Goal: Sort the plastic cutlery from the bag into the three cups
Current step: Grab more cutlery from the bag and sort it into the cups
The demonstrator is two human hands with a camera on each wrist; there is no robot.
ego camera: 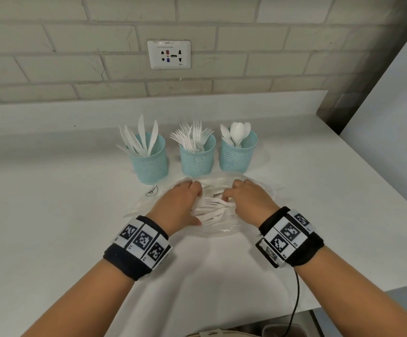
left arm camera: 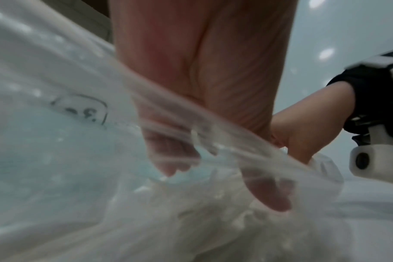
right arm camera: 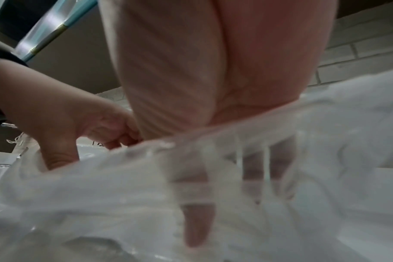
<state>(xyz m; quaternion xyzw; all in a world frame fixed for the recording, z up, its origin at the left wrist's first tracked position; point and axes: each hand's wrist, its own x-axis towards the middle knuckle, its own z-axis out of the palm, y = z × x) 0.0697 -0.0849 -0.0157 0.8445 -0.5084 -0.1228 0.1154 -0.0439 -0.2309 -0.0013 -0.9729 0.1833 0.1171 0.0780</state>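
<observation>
**Both hands in the cutlery bag, three cups behind**

We see the clear plastic bag [ego camera: 244, 190] lying flat on the white bench [ego camera: 63, 215], just in front of three teal mesh cups. Left cup [ego camera: 151, 164] holds knives, middle cup [ego camera: 197, 156] holds forks, right cup [ego camera: 236, 154] holds spoons, all standing handle-down. Loose white forks [ego camera: 212, 210] lie inside the bag between the two hands.

Left hand [ego camera: 180, 205] sits palm-down at the bag mouth, fingers [left arm camera: 168, 159] curled into the film; we read it as gripping the bag. Right hand [ego camera: 248, 200] is opposite, its fingers [right arm camera: 198, 221] reaching down through the bag plastic among the forks, loosely curled; the wrist view is blurred and we cannot tell whether they pinch a fork or only the film. The hands are close together, not touching in the head view.

Both wrists wear black bands with printed markers. A wall socket [ego camera: 169, 54] sits on the brick wall above the cups.
</observation>
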